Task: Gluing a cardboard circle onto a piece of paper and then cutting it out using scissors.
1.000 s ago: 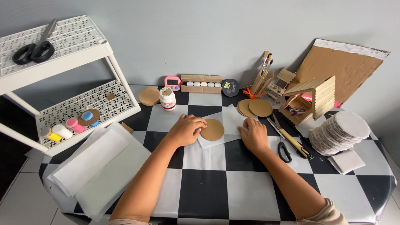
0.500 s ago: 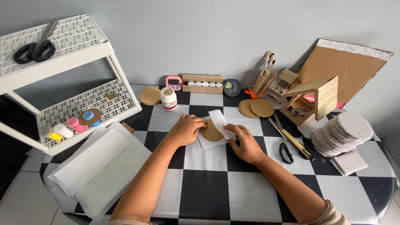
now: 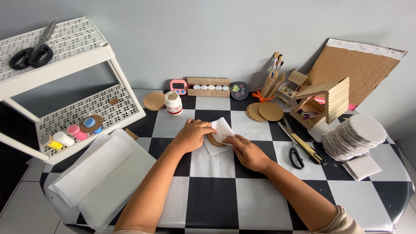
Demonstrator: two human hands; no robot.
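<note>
A round brown cardboard disc [image 3: 213,140] lies on a small white paper sheet [image 3: 223,128] in the middle of the checkered table [image 3: 255,199]. My left hand [image 3: 193,135] presses down on the disc's left side. My right hand [image 3: 248,151] has the paper's right flap folded up over the disc and holds it there with the fingertips. Most of the disc is hidden under the paper and my fingers.
A white glue jar [image 3: 174,103] and loose cardboard discs [image 3: 265,111] stand behind. Black-handled scissors [image 3: 296,151] and a stack of white rounds [image 3: 355,136] lie at right. A popsicle-stick house [image 3: 323,103], a white rack [image 3: 73,104] with paint pots, and large white sheets [image 3: 97,173] flank the area.
My right hand slid from the table at the disc's right toward the centre, lifting the paper's edge and folding it over the disc. My left hand stayed on the disc.
</note>
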